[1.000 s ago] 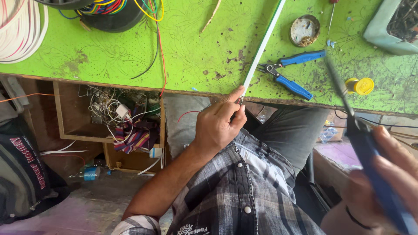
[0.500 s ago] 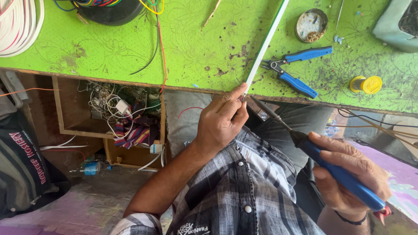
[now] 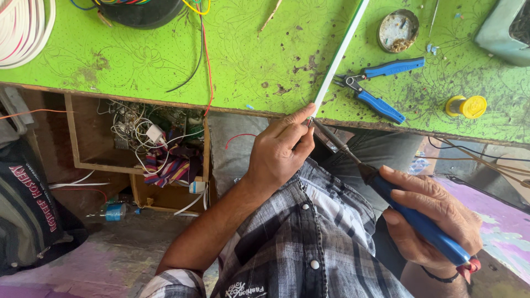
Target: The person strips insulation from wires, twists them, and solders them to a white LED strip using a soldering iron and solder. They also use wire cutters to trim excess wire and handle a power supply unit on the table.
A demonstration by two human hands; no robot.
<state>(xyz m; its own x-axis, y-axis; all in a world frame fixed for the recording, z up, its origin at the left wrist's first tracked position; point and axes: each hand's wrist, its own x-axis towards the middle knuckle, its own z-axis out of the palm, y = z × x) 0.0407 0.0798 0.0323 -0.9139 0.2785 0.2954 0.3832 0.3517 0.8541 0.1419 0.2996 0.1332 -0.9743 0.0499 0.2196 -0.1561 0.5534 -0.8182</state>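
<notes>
My left hand (image 3: 281, 149) pinches the near end of a long white strip (image 3: 338, 58) that lies slanted across the green workbench (image 3: 138, 60) and overhangs its front edge. My right hand (image 3: 430, 218) is closed around the blue handle of a soldering iron (image 3: 411, 218). The iron's metal tip (image 3: 317, 124) touches the strip's end right at my left fingertips. My checked shirt fills the lower middle of the view.
Blue-handled pliers (image 3: 375, 88) lie right of the strip, with a round tin (image 3: 397, 30) behind and a yellow solder spool (image 3: 468, 106) further right. White cable coils (image 3: 22, 30) sit far left. An open wooden box with tangled wires (image 3: 149, 143) stands under the bench.
My right hand swung the soldering iron from high at the right down to the strip's end. My left hand kept its hold on the strip.
</notes>
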